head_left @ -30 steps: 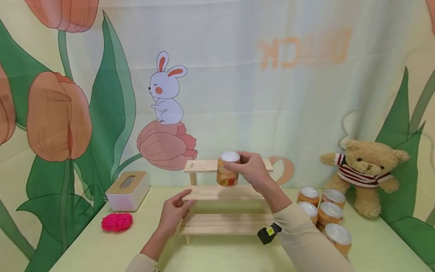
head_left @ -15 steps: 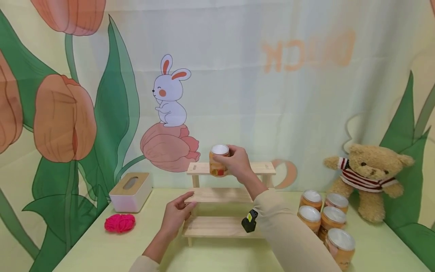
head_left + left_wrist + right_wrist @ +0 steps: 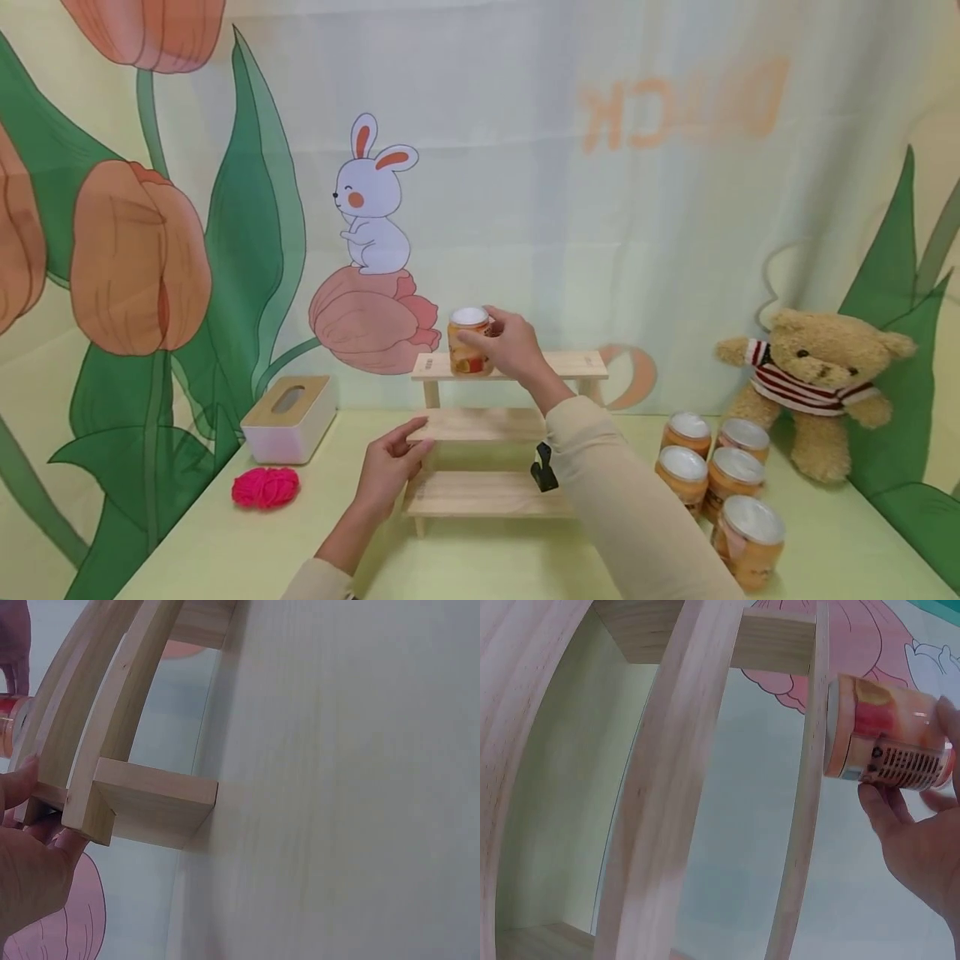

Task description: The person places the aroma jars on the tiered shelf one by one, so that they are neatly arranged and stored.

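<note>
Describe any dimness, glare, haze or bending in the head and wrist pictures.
Head view: bright and fairly even, though the orange lettering on the curtain looks hazy; left wrist view: dimmer and greyer, with the wooden rack looking bowed; right wrist view: small glare spots on the jar.

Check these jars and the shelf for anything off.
Nothing stands out: the wooden shelf stands upright, five jars on the table are upright, and the right hand holds another jar upright at the top board. No spill or damage shows.
</note>
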Demonstrator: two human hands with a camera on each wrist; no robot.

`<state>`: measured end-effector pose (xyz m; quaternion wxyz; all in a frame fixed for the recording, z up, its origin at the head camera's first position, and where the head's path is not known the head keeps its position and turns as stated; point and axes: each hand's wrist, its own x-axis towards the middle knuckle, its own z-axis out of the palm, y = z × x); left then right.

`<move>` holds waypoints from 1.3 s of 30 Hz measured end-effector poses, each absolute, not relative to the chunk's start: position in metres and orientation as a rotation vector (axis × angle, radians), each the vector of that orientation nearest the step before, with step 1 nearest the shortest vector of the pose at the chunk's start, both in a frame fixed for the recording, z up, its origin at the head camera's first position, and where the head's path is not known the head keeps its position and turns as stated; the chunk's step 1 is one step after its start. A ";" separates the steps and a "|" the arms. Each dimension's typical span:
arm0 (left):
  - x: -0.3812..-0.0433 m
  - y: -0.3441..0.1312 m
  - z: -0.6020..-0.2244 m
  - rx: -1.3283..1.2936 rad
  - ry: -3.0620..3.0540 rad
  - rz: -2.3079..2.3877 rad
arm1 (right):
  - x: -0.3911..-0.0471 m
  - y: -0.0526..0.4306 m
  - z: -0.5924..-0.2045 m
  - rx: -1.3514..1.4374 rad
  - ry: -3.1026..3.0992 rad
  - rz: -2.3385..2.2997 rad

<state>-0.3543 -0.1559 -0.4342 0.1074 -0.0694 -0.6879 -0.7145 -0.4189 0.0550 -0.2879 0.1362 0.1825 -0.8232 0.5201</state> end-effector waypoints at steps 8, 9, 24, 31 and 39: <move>-0.352 -0.153 -0.437 -0.182 -2.017 -2.119 | -0.417 0.047 -0.290 0.433 -2.368 1.552; -0.353 -0.152 -0.438 -0.186 -2.016 -2.120 | -0.417 0.047 -0.290 0.444 -2.369 1.549; -0.355 -0.152 -0.432 -0.206 -2.031 -2.107 | -0.403 0.057 -0.295 0.462 -2.352 1.599; -0.355 -0.156 -0.437 -0.232 -2.008 -2.134 | -0.373 0.076 -0.310 0.568 -2.365 1.534; -0.355 -0.155 -0.435 -0.204 -2.020 -2.112 | -0.333 0.131 -0.314 0.663 -2.273 1.555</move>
